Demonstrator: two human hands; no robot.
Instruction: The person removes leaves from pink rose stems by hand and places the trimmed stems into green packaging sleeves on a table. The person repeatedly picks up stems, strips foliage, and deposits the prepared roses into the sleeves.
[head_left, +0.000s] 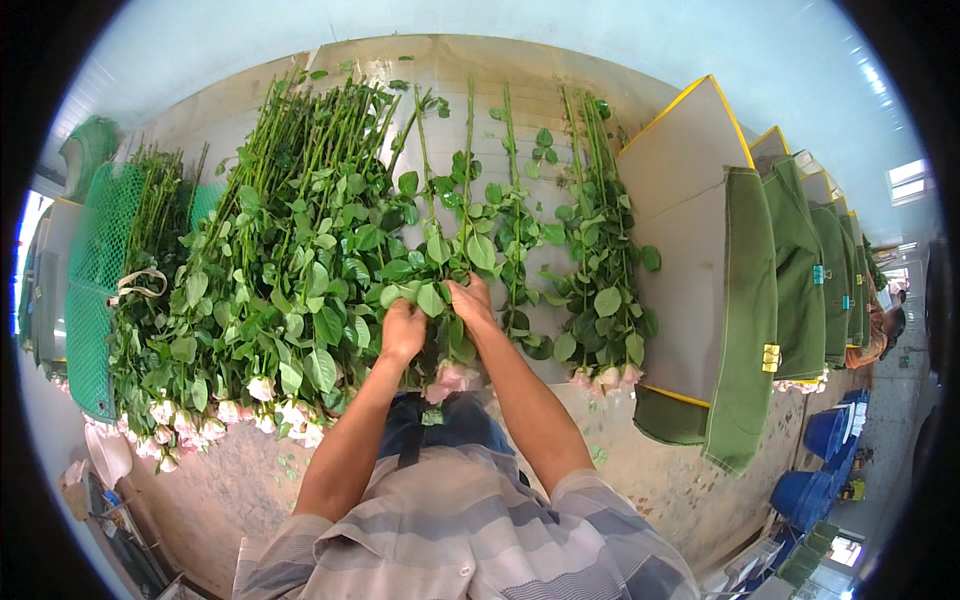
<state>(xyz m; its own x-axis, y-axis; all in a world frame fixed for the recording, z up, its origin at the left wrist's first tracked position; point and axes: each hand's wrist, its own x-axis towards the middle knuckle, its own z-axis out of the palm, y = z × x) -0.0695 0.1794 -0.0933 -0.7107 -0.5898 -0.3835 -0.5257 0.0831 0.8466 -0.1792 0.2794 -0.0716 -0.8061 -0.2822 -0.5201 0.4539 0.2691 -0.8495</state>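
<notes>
My left hand (403, 331) is curled around leafy rose growth at the right edge of a big pile of cut roses (300, 225); leaves cover its fingertips. Close by, my right hand (472, 300) grips a leafy rose stem (466, 214). Pink rose heads (451, 381) hang between my forearms at the table's near edge. Right of my hands lies a single rose stem (514, 180), apart from the others. Farther right is a small bunch of pink roses (600, 225), its blooms toward me and its cut ends away.
A grey divider panel (675, 247) with yellow edging and green cloth (746, 315) stands on the right. At left, green plastic mesh (101, 262) flanks more roses. Blue buckets (806, 495) stand on the floor at right, and another person (874, 337) is beyond the dividers.
</notes>
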